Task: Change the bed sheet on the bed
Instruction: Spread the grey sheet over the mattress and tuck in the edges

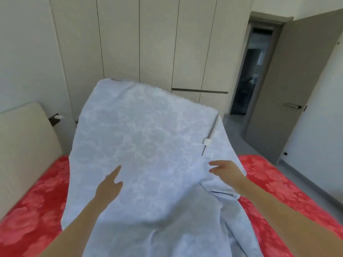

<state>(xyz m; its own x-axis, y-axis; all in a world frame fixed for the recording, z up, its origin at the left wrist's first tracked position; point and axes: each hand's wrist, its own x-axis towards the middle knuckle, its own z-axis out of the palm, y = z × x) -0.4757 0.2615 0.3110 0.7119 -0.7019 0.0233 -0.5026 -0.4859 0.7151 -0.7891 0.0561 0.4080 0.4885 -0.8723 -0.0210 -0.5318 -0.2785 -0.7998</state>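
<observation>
1. Head view, and the pale blue sheet (148,145) is up in the air, ballooned over the middle of the bed (27,210). Its far edge arches in front of the wardrobe (139,43), and its near part drapes down at the bed's near edge.
2. Left hand (108,186): grip wide, index finger out straight against the sheet's top face, holding nothing I can see.
3. Right hand (227,170): grip wide as well, fingers loosely spread over the bunched folds on the sheet's right side, just below a white tag (207,141). Whether it touches the cloth, I cannot tell.
4. Red floral cover shows on both sides of the sheet, out to the headboard (26,138) on the left and to the bed's right edge. Whether that red is an old sheet or the mattress cover, I cannot tell.
5. My read is that the step in hand is spreading the sheet. To do it well, take the near hem in 2 hands set well apart, let the trapped air carry the far edge toward the bed's far edge, and steer it down square.
6. That bunch on the right likely needs shaking out first, or it lands as a ridge. The tag's seam should help find a corner.
7. As for room, the wardrobe stands close behind the far edge and the headboard closes the left side. Bare floor (241,130) runs from the far right corner toward the open door (297,80), so that looks the easiest side for walking round to tuck.
</observation>
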